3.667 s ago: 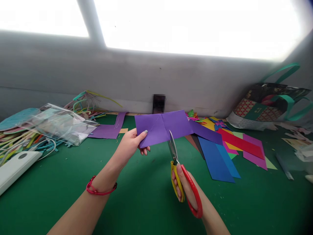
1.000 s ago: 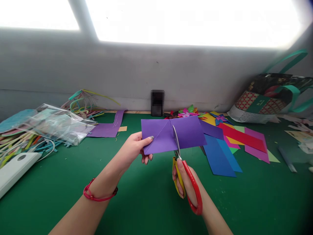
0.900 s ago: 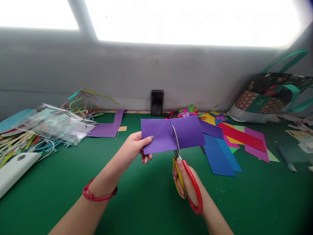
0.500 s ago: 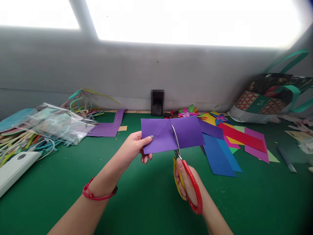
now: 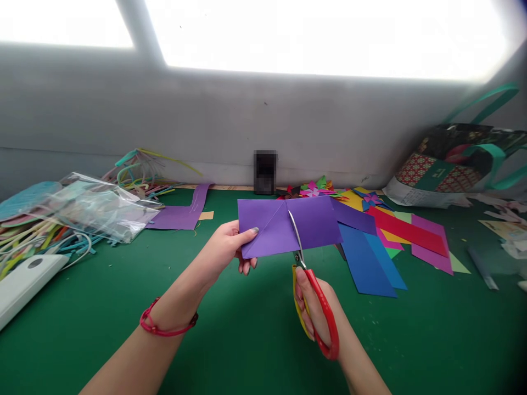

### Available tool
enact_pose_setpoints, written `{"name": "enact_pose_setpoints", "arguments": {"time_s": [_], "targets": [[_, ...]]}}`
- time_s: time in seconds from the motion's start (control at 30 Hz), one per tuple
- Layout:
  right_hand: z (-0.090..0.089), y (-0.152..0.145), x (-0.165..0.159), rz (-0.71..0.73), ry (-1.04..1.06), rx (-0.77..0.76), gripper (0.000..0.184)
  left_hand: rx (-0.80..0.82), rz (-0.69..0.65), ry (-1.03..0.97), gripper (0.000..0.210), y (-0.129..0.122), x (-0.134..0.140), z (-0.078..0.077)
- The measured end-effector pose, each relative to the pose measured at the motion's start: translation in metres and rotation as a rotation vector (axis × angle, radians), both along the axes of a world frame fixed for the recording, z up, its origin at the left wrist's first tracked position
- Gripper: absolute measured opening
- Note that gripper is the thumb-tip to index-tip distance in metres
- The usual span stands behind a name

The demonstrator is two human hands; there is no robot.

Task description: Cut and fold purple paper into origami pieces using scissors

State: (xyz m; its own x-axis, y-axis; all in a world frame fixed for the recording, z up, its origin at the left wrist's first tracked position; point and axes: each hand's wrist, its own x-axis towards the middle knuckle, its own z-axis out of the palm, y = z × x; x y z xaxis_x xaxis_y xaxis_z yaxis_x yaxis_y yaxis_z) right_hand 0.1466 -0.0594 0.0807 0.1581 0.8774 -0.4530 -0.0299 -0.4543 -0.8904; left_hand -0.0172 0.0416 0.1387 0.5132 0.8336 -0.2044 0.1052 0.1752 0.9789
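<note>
My left hand [image 5: 236, 241] pinches the left end of a purple sheet of paper [image 5: 269, 227], thumb on top and fingers beneath. Crease lines run across the sheet's left half. In my right hand [image 5: 315, 307] is a pair of scissors [image 5: 327, 315] with one red and one yellow handle. One blade lies over the paper, slanting up near its middle; the other blade is hidden below it. The paper is held up above the green table [image 5: 247, 329]. Its right part extends past the blades.
To the right lie blue paper strips [image 5: 366, 263], a red strip [image 5: 407, 230] and folded paper stars [image 5: 315, 189]. A patterned bag [image 5: 440, 164] stands behind them. On the left are a clear plastic bag [image 5: 111, 206], a white device [image 5: 33, 280] and a purple paper scrap [image 5: 185, 214].
The scissor handles have drawn slightly closer together. The right end of the purple sheet has shifted a little to the left; my left hand stays put.
</note>
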Motion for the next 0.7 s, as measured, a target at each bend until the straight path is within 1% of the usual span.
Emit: {"name": "enact_pose_setpoints", "arguments": {"time_s": [0.07, 0.2, 0.3, 0.4, 0.5, 0.6, 0.7], "targets": [[0.000, 0.000, 0.000, -0.003, -0.012, 0.013, 0.048, 0.019, 0.022, 0.021, 0.019, 0.000, 0.001, 0.000], [-0.002, 0.000, 0.000, -0.001, -0.023, 0.017, 0.048, 0.088, 0.146, 0.065, 0.018, 0.003, 0.001, 0.005], [-0.004, 0.001, 0.002, 0.004, -0.029, 0.011, 0.049, 0.086, 0.170, 0.037, 0.026, 0.006, 0.000, 0.007], [-0.006, 0.002, 0.003, 0.027, -0.040, 0.016, 0.049, 0.096, 0.197, 0.041, 0.033, 0.009, -0.002, 0.004], [-0.007, 0.001, 0.001, 0.044, -0.051, 0.014, 0.050, 0.136, 0.247, 0.056, 0.033, 0.012, -0.003, -0.004], [-0.005, 0.000, -0.002, 0.022, -0.068, 0.027, 0.049, 0.170, 0.233, 0.037, 0.031, 0.013, -0.003, -0.008], [0.000, -0.001, -0.006, 0.007, -0.075, 0.050, 0.049, 0.194, 0.209, 0.008, 0.032, 0.013, -0.003, -0.007]]}}
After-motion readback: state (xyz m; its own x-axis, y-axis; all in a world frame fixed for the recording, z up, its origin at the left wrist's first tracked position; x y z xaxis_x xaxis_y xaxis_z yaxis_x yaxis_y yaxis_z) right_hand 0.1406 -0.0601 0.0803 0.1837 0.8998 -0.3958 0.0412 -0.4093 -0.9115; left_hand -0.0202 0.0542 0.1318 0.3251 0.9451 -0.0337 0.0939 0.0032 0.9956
